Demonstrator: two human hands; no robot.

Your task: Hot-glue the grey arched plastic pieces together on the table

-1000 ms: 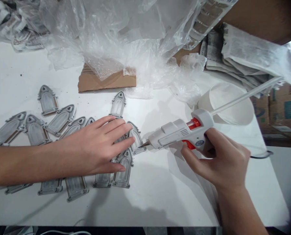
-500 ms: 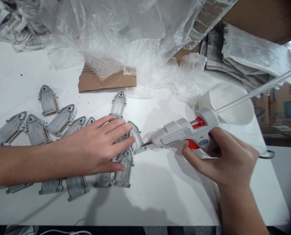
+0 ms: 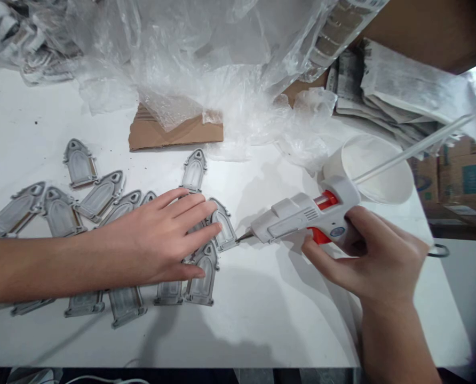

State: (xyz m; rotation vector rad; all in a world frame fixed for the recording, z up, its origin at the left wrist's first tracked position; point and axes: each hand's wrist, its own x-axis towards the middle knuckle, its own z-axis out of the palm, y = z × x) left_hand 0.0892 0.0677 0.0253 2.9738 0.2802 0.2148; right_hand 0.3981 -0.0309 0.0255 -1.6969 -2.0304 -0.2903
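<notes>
My right hand [image 3: 376,253] grips a white hot glue gun [image 3: 292,216] with a red trigger, one finger at the trigger. A clear glue stick [image 3: 414,149] juts from its back end. The metal nozzle is at the lower right corner of a small grey arch-shaped piece [image 3: 223,228]. My left hand [image 3: 185,232] lies flat with fingers spread over several of these pieces, its fingertips on or beside the one at the nozzle. Another arch piece [image 3: 193,169] lies just beyond my fingers, and one more [image 3: 201,280] below my thumb.
More arch pieces [image 3: 80,162] lie scattered to the left. A white tub [image 3: 334,168] stands behind the glue gun. Along the back are a cardboard strip [image 3: 177,133], crumpled clear plastic [image 3: 206,48] and folded newspapers [image 3: 414,80]. Cardboard boxes [image 3: 466,181] are at the right.
The glue gun has shifted slightly right, its nozzle drawn back toward the edge of the arch piece. My left hand stays in place.
</notes>
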